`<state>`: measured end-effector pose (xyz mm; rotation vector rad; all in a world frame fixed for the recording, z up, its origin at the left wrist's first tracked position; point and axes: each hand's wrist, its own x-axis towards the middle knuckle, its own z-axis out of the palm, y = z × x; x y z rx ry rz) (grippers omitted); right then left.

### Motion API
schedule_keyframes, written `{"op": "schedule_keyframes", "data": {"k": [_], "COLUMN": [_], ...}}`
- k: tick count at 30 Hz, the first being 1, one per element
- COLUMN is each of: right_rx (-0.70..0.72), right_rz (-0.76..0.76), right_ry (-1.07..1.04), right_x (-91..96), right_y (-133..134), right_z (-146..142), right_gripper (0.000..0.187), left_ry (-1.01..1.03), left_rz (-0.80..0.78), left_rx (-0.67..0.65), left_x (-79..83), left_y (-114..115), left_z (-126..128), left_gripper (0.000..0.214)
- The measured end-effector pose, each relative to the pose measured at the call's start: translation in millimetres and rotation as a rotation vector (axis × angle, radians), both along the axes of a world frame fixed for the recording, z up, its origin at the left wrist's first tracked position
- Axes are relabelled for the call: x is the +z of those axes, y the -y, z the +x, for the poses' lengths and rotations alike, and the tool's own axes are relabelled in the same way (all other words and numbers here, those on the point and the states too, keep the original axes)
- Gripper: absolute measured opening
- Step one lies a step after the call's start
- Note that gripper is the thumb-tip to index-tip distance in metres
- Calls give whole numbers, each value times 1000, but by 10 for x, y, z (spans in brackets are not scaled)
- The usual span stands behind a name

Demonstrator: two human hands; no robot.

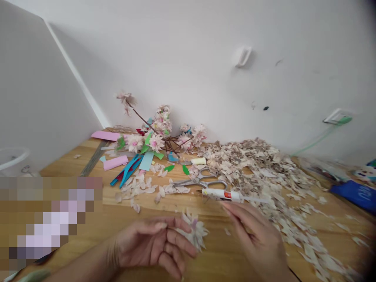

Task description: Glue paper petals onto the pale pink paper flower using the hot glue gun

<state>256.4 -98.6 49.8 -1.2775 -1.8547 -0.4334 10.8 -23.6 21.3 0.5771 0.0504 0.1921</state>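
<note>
My left hand [152,244] is closed around a small pale paper flower [195,231] low in the middle of the wooden table [88,156]. My right hand [258,239] hovers just right of the flower, fingers stretched toward it, blurred by motion. Just beyond my right fingers lies a white glue tube [225,194] with a red label. Metal scissors [202,181] lie behind the tube. Loose pale petals [141,188] are scattered left of the scissors.
A branch of pink paper flowers [158,135] lies against the white wall. Pink, blue and green paper strips [129,166] lie beside it. A large heap of pale paper scraps [264,172] covers the right side. A blue object [357,194] sits at far right.
</note>
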Motion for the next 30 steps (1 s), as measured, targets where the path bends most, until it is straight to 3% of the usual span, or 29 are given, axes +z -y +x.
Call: {"op": "schedule_keyframes", "data": {"k": [4, 8, 11, 15, 19, 21, 24, 27, 30], "right_rx": [5, -141, -224, -259, -236, -237, -153, -49, -24], "right_rz": [-274, -754, -947, -1011, -1057, -1015, -974, -976, -974], "right_ry": [-27, -98, -90, -94, -62, -47, -18, -111, -249], "right_x": [47, 16, -1, 1, -27, -54, -123, -230, -347], "right_y": [160, 222, 213, 170, 67, -31, -222, -395, -484], "right_z": [342, 576, 711, 972, 1162, 1145, 1000, 818, 687], "right_gripper": [18, 15, 25, 35, 32, 27, 46, 47, 40], "left_ry": [28, -45, -67, -69, -61, -75, -94, -80, -214], "left_rz": [26, 19, -61, -160, -259, -312, -357, -303, -78], "left_rx": [114, 395, 592, 802, 891, 931, 995, 1014, 996], "left_x": [0, 53, 91, 124, 160, 187, 244, 309, 340], "left_y": [-98, -258, -370, -458, -482, -480, -470, -481, -508], "left_z": [-77, -202, -293, -372, -421, -444, -479, -515, -537], "left_gripper": [31, 26, 28, 27, 26, 23, 19, 25, 25]}}
